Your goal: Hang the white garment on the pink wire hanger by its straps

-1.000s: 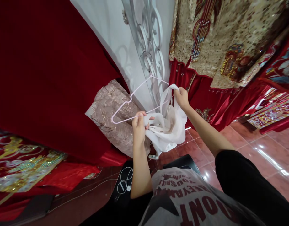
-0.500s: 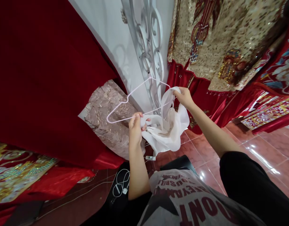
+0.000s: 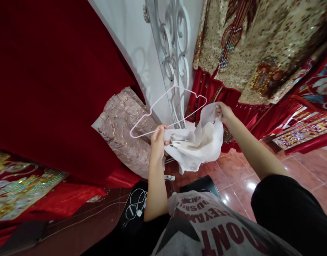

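Note:
A sheer white garment [image 3: 206,145] is stretched between my hands, its lower folds hanging loose. My left hand [image 3: 158,144] is closed on its left edge, and the lower bar of a pale pink clothes hanger [image 3: 142,116] runs across these fingers. Whether they also grip the bar I cannot tell. My right hand [image 3: 225,113] pinches the garment's upper right edge, apart from the hanger. The hanger's right end is bare, and its hook is up against a white metal scrollwork frame [image 3: 165,41].
Red drapery [image 3: 59,89] and a shiny beige-pink cloth [image 3: 126,128] hang at left. A gold sequined costume [image 3: 264,46] hangs at right. A white cable with a plug [image 3: 139,213] lies on a black seat below me. Pink floor tiles [image 3: 240,170] show beyond.
My right hand has drawn the garment's edge rightward, off the hanger's right end, which now shows bare. My left hand keeps its grip. The view has shifted slightly.

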Tool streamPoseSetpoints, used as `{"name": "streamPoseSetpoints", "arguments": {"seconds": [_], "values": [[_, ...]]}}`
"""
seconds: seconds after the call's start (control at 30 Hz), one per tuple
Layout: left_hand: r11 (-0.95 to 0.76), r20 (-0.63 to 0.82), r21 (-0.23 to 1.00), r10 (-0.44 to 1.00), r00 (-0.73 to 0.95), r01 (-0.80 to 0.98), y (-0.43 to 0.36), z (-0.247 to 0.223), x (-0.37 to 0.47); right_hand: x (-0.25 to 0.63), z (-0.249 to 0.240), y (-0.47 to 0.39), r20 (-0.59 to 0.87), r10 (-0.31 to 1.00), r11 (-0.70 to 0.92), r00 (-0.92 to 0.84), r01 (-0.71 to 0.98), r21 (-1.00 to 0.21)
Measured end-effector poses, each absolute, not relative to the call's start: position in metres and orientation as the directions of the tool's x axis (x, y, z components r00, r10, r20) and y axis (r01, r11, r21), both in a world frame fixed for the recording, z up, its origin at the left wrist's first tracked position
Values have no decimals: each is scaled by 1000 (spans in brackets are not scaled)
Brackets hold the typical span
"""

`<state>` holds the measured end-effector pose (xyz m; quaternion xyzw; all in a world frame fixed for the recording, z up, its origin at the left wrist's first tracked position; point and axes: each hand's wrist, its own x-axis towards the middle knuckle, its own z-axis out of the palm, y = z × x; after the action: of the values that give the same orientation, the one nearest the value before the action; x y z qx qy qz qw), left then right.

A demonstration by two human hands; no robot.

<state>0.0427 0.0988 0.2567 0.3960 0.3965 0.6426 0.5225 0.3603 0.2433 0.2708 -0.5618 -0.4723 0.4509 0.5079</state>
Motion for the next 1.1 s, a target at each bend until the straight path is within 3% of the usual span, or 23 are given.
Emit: {"name": "streamPoseSetpoints", "arguments": {"seconds": [0.07,0.13,0.2,0.3,0.43,0.5,0.57,0.67,0.87,1.0,1.1], "values": [[-143,90,916,984,-155,-375,103,255,48,359,263,220,-230,971,-233,69,51,-971],[-134,70,910,983,-171,-393,106,256,50,355,265,196,-250,968,-249,4,63,-966],[-95,32,902,988,-154,-422,110,260,48,347,275,176,-31,998,-21,-54,167,-986],[-10,-33,876,996,-81,-483,114,269,42,326,296,156,302,929,357,-215,294,-887],[42,-77,837,996,-42,-546,112,275,38,285,302,161,469,843,533,-263,290,-795],[51,-92,833,995,-47,-550,106,272,36,265,292,177,459,856,513,-240,273,-814],[47,-111,840,990,-87,-540,97,263,32,249,278,192,348,897,418,-273,264,-870],[-4,-140,860,960,-243,-510,82,242,21,237,256,204,230,932,306,-281,265,-915],[-206,-31,925,795,-605,-319,67,219,-19,253,245,197,374,914,405,-160,273,-873],[-298,21,911,724,-690,-284,84,250,-44,268,257,192,384,915,403,-126,342,-849],[-336,65,894,752,-656,-296,103,287,-50,273,264,186,375,920,391,-116,344,-854]]}}
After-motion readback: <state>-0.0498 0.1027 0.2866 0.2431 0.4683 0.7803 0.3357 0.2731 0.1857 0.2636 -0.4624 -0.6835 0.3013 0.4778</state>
